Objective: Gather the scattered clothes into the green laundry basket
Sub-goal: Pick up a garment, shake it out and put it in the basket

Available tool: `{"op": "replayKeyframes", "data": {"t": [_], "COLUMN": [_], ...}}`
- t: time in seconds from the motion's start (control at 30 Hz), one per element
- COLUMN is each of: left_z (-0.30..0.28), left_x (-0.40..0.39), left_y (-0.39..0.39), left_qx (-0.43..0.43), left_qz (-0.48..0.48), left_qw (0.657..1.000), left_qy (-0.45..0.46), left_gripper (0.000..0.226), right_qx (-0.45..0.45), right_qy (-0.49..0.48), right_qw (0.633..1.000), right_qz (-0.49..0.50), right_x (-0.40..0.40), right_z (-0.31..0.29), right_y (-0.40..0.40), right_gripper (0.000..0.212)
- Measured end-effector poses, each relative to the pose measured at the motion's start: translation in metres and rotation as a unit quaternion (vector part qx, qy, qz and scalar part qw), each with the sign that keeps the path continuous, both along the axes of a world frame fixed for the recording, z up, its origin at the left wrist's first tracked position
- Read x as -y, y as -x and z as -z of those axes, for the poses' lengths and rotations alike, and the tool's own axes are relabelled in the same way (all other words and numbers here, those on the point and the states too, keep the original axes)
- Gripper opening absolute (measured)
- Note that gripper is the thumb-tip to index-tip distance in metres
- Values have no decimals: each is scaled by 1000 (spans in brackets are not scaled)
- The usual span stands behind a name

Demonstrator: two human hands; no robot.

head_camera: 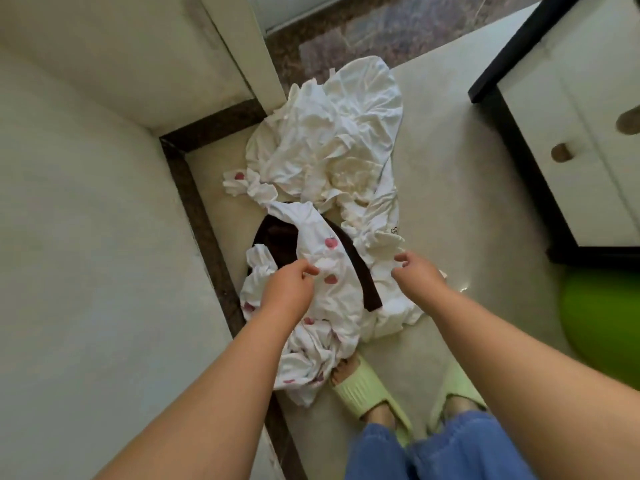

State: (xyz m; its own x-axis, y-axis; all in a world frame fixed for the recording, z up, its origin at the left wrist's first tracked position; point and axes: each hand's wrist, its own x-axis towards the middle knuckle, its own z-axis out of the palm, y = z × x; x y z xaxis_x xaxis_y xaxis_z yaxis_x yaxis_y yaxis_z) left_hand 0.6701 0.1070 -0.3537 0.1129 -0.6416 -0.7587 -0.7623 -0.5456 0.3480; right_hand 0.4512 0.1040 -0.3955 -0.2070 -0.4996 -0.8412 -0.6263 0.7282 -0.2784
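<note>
Since the cherry-print garment (325,299) looks light and limp, bunched folds near its middle suit grabbing. Both the left hand (289,289) and right hand (417,273) hover above it, loosely curled, grasping nothing.

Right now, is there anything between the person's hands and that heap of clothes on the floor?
Nothing visible is in the way. The left hand is right over the white garment with red spots, fingers at the cloth. The right hand hovers over the plain white clothes, fingers loosely curled. A dark brown garment lies within the heap itself.
</note>
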Motion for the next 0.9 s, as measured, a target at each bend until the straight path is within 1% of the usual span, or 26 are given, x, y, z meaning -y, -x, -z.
{"op": "replayKeyframes", "data": {"t": [0.07, 0.17, 0.2, 0.27, 0.33, 0.37, 0.4, 0.43, 0.47, 0.5, 0.53, 0.57, 0.6, 0.63, 0.67, 0.73, 0.77, 0.83, 0.9], "left_z": [19, 51, 67, 87, 108, 115, 120, 123, 124, 120, 114, 105, 94, 82, 71, 58, 52, 35, 15], "left_x": [-1, -2, 0, 1, 0, -1, -1, -3, -4, -5, -4, -2, 2, 6, 12, 22, 26, 42, 58], "left_y": [0, 4, 3, 5, 8, 10, 11, 12, 13, 15, 18, 23, 28, 33, 36, 41, 43, 50, 58], "left_qx": [-24, -62, -72, -83, -92, -98, -103, -106, -108, -112, -118, -128, -138, -151, -170, -221, -252, -323, -402], "left_qz": [-33, -61, -69, -83, -91, -95, -100, -114, -131, -153, -185, -220, -254, -293, -338, -407, -428, -468, -489], "left_qw": [999, 996, 994, 992, 991, 990, 988, 986, 984, 980, 973, 964, 951, 934, 910, 861, 838, 788, 738], "left_qy": [-16, -30, -32, -38, -42, -48, -52, -58, -60, -65, -71, -82, -106, -140, -170, -212, -226, -235, -233], "left_gripper": [23, 24, 25, 27, 27, 27, 27, 27, 27, 27, 27, 28, 30, 33, 37, 52, 61, 74, 75], "right_qx": [-12, -67, -72, -61, -28, -7, 12, 36, 66, 112, 183, 261, 321, 355, 378, 431, 453, 457, 426], "right_qy": [-10, -1, 4, 4, -12, -19, -11, -2, 11, 13, 8, -5, -18, -34, -46, -59, -65, -71, -90], "right_qw": [999, 986, 981, 974, 966, 966, 973, 986, 996, 991, 965, 923, 885, 864, 858, 852, 850, 873, 900], "right_qz": [-34, -155, -182, -217, -257, -258, -232, -165, -60, 66, 187, 283, 337, 356, 345, 292, 260, 158, 3], "right_x": [8, 22, 31, 45, 53, 54, 53, 50, 47, 42, 37, 36, 35, 33, 35, 32, 31, 31, 28], "right_z": [24, 65, 85, 114, 142, 151, 154, 153, 148, 137, 123, 105, 83, 63, 38, 1, -16, -59, -92], "right_y": [0, 5, 3, 2, -2, -4, -7, -10, -14, -15, -18, -19, -20, -21, -19, -19, -20, -20, -21], "right_gripper": [51, 57, 54, 42, 30, 29, 28, 28, 31, 34, 35, 34, 30, 26, 25, 33, 33, 31, 21]}}
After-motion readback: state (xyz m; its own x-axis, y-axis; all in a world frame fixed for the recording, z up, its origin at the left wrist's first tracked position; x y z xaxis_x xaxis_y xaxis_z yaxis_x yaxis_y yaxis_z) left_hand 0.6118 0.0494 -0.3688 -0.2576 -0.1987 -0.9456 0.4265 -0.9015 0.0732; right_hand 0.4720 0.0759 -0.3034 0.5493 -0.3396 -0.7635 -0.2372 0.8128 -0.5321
